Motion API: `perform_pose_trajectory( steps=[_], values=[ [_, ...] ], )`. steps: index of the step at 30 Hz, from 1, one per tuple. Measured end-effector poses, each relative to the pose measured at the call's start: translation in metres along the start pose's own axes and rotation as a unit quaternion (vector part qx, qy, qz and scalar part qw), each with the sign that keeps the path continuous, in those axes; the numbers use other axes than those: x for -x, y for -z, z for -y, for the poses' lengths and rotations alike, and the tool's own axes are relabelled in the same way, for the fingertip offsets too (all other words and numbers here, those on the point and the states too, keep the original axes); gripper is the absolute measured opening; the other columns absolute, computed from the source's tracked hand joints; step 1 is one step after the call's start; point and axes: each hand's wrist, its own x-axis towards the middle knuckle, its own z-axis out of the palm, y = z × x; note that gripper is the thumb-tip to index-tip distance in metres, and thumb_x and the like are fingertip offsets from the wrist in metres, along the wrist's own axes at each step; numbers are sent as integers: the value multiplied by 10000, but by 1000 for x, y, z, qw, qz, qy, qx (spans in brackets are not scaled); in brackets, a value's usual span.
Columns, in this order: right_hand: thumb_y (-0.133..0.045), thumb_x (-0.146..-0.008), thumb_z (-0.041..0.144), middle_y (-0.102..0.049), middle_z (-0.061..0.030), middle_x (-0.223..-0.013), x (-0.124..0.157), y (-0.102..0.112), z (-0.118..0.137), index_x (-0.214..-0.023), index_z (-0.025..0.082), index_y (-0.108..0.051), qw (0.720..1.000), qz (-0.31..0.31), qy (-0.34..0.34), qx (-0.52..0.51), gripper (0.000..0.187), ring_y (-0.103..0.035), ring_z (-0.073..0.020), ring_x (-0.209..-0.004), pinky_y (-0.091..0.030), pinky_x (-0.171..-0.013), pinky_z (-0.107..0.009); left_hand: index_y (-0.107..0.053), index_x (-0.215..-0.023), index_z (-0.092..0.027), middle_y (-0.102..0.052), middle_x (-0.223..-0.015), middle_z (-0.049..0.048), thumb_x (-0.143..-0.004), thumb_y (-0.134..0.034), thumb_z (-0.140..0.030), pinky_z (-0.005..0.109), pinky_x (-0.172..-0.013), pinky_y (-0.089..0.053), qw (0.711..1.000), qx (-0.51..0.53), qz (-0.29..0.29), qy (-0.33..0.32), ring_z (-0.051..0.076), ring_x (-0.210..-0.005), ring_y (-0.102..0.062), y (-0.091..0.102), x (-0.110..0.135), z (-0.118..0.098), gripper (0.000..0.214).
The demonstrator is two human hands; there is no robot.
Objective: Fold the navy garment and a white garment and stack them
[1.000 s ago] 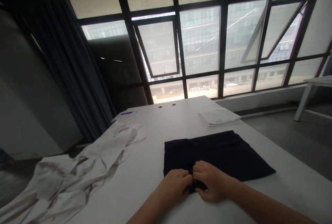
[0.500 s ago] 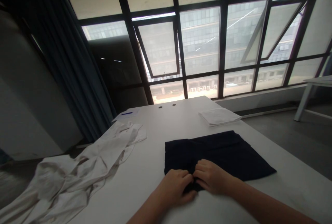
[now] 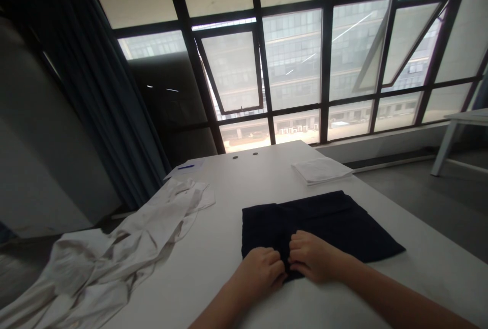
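Observation:
A dark navy folded garment (image 3: 324, 222) lies flat on the white table (image 3: 213, 222), possibly shorts, though the shape is not certain. My left hand (image 3: 262, 269) and my right hand (image 3: 310, 258) meet at its near edge, fingers curled into the cloth. Between them a small bunch of the navy fabric sticks out, partly hidden by my fingers. A crumpled white shirt (image 3: 125, 247) sprawls over the table's left edge, well to the left of my left hand.
A folded white cloth (image 3: 322, 170) lies at the table's far end, and a sheet of paper with a blue pen (image 3: 185, 168) sits at the far left corner. Beyond the table are large windows, a dark curtain, and a separate white table (image 3: 467, 115) on the right.
Both hands have crept slightly toward the far side of the garment, the right hand more. Less of the bunched navy cloth shows below them.

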Motion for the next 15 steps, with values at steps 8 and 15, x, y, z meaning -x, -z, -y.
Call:
perform_pose_trajectory(
  steps=[8, 15],
  values=[
    [-631, -824, 337, -628, -22, -631, 0, -7, 2, -660, 210, -676, 999, -10, 9, 41, 212, -550, -180, -712, -389, -762, -355, -321, -1546, -246, -323, -1611, 82, -985, -458, -535, 523, -1220, -174, 989, 74, 59, 117, 299, -1487, -257, 6, 2, -2, 647],
    [-412, -991, 286, -608, -149, -1351, -12, -33, 17, -1368, 147, -559, 967, -177, -167, 81, 428, -513, -271, -1267, -368, -1072, -461, -152, -1601, -250, -152, -1655, 39, -1006, -342, -543, 540, -1241, -65, 977, 78, 101, 172, 265, -1531, -94, -9, 1, -4, 690]
  ],
)
